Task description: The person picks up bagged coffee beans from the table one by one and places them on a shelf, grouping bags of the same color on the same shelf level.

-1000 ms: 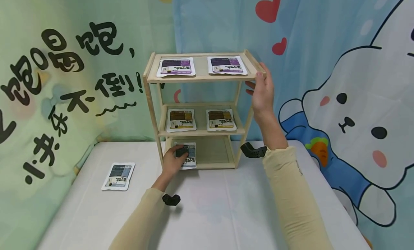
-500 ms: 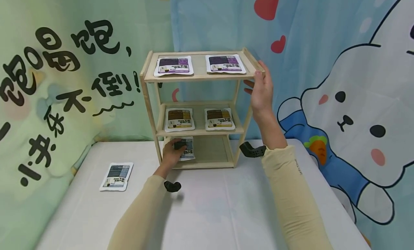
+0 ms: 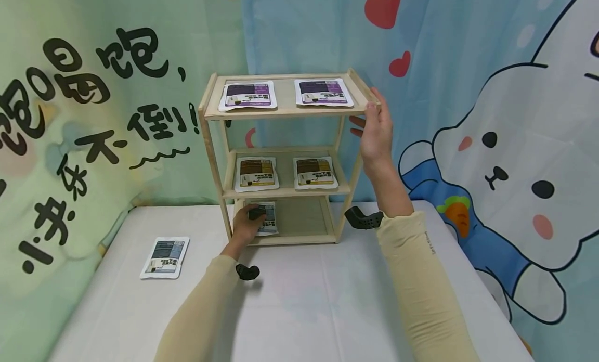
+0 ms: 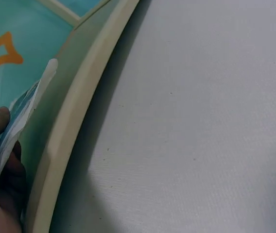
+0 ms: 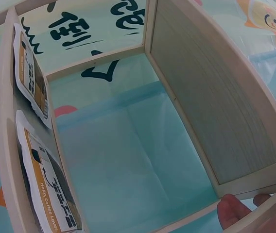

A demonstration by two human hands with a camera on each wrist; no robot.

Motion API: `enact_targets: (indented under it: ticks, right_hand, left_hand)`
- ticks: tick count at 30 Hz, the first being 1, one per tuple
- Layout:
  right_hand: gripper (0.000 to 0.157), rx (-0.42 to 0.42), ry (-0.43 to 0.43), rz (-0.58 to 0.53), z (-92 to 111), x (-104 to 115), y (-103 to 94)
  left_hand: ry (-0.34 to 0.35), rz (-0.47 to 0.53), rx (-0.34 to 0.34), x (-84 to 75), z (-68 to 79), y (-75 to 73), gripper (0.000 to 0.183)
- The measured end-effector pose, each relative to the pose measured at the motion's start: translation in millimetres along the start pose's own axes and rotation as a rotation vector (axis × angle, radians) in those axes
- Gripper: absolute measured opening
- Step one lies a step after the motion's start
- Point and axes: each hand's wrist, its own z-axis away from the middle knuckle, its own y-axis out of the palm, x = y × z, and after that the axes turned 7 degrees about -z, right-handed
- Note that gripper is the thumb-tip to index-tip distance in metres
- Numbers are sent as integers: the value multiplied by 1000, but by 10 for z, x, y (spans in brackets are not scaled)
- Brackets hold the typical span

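My left hand (image 3: 244, 227) pinches a blue-label coffee packet (image 3: 269, 221) at the left part of the bottom tier of a wooden shelf rack (image 3: 281, 114). In the left wrist view, the thumb lies on one face of this packet (image 4: 19, 121) and the fingers behind it; it stands tilted over the tier board. My right hand (image 3: 378, 138) grips the right end of the top tier, its thumb and fingertips (image 5: 231, 209) showing at the frame's corner in the right wrist view. A second blue-label packet (image 3: 165, 258) lies on the table left of the rack.
Two purple-label packets (image 3: 248, 95) lie on the top tier. On the middle tier are two yellow-label packets (image 3: 256, 173), one reading "Hello, Coffee Lover". The rack stands towards the back of a white-covered table (image 3: 299, 310), before printed curtains (image 3: 299, 39).
My left hand has pushed the packet farther back into the bottom tier, raising it, then lowering it slightly. The right hand keeps its grip on the rack. The head view has shifted slightly.
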Motion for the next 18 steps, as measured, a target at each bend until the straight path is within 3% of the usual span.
enact_targets:
  ticks: [11,18]
  right_hand:
    - [49,-1,-3,-7,8,8,-5]
    - [50,2,-12,3,12,12,-7]
  left_hand:
    - [-7,-74,25,-24,27,25,52]
    - [18,-132,-2,-108,118,40,49]
